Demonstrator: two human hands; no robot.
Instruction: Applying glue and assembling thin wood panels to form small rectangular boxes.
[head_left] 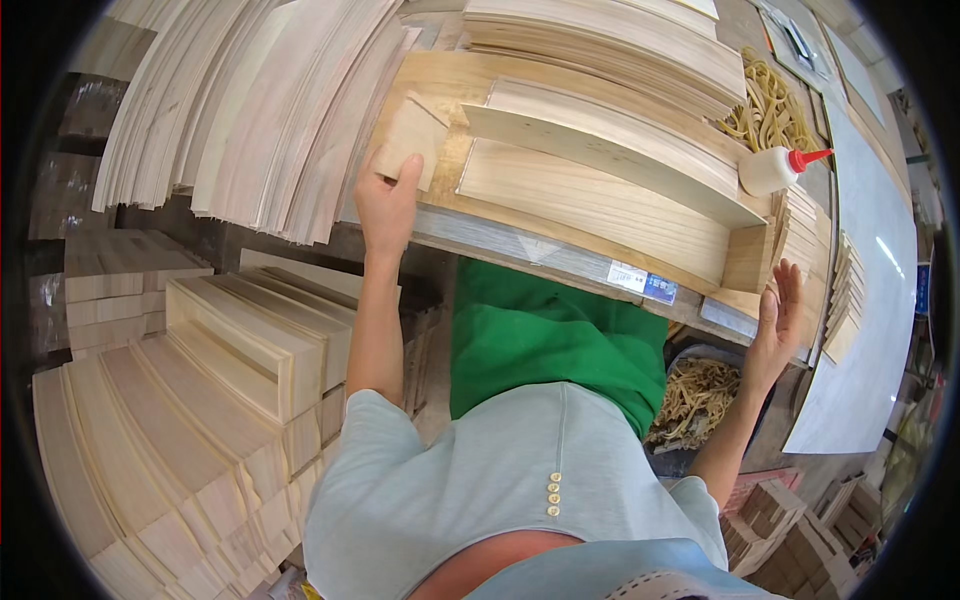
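Note:
My left hand (388, 205) pinches a small flat wooden panel (414, 143) at the left end of the wooden work board (440, 75). To its right lies a long wooden panel (590, 205), with a long thin strip (620, 158) standing on edge along it and a small end piece (744, 258) at its right end. My right hand (781, 310) is open at the board's front right corner, fingers stretched and apparently holding nothing. Just beyond it is a row of small wooden pieces (795, 235). A white glue bottle (768, 173) with a red nozzle lies beside that row.
Tall stacks of thin wooden sheets (270, 110) stand at the left, more sheets (610, 50) at the back. Yellowish rubber bands (770, 100) are heaped at the back right; a bin (700, 405) below holds more. Finished wooden boxes (240, 345) pile up at lower left.

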